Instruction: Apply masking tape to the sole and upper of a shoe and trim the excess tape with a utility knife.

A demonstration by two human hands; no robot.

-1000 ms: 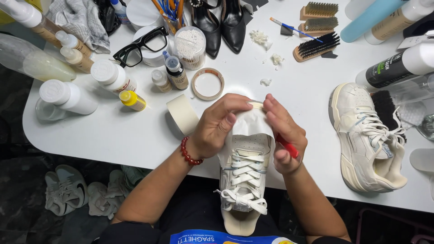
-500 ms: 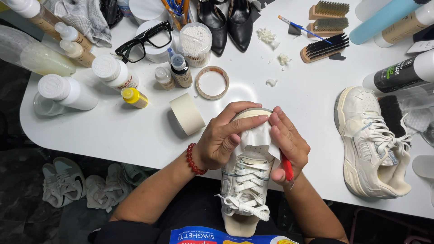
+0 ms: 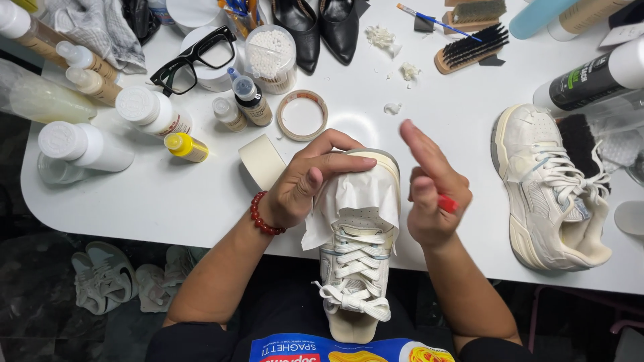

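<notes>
A white laced sneaker [image 3: 355, 268] lies toe-away at the table's front edge, its toe wrapped in white paper [image 3: 359, 194] and cream tape. My left hand [image 3: 305, 181], with a red bead bracelet at the wrist, presses the paper onto the toe, fingers curled over the left side. My right hand [image 3: 433, 194] is lifted just off the shoe's right side, index finger pointing up, and a small red tool [image 3: 448, 202] is pinched in its fingers.
A second white sneaker [image 3: 547, 188] lies at the right. A roll of cream tape [image 3: 263, 161] stands next to my left hand, a flat tape ring [image 3: 302, 115] behind it. Bottles, black glasses [image 3: 191, 60], black heels and brushes crowd the back. Shoes lie on the floor at left.
My right hand has come off the shoe's toe and lifted to the right with its index finger raised. The left hand stays pressed on the paper-wrapped toe.
</notes>
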